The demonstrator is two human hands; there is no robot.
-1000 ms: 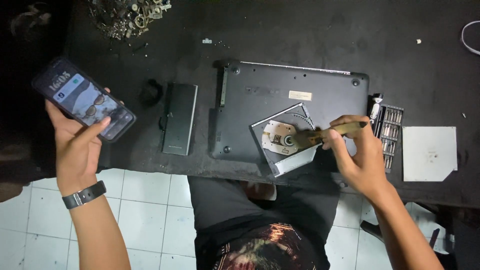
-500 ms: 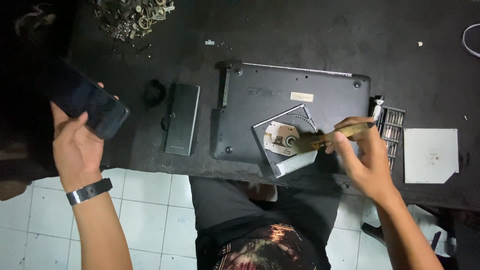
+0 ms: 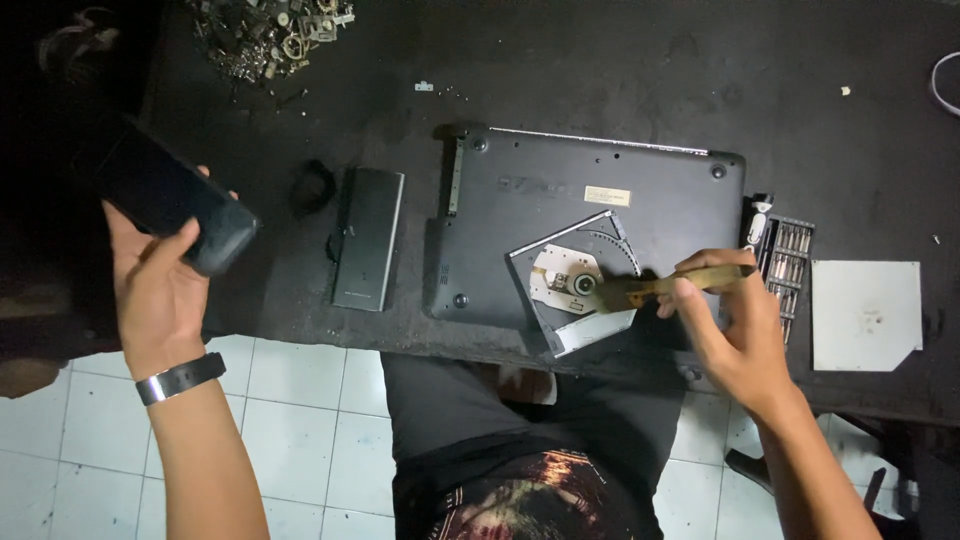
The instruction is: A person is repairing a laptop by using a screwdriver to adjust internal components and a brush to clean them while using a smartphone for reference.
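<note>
A dark laptop [image 3: 560,200] lies upside down on the black workbench [image 3: 620,70]. An optical drive [image 3: 575,283] rests on its base, tilted, with its tray side up. My right hand [image 3: 735,335] grips a small brush [image 3: 660,288] whose bristles touch the drive near its hub. My left hand [image 3: 160,290], with a dark watch on the wrist, holds a black phone [image 3: 165,200] out over the bench's left end; its screen is dark.
A flat dark battery pack [image 3: 367,238] lies left of the laptop, with a small black ring [image 3: 317,185] beside it. A screwdriver bit set [image 3: 785,255] and a white plate [image 3: 865,312] sit at the right. A scrap metal pile [image 3: 275,35] is far left.
The phone's lit screen has gone dark and my left hand has turned it slightly. My right hand keeps the brush on the drive with small shifts.
</note>
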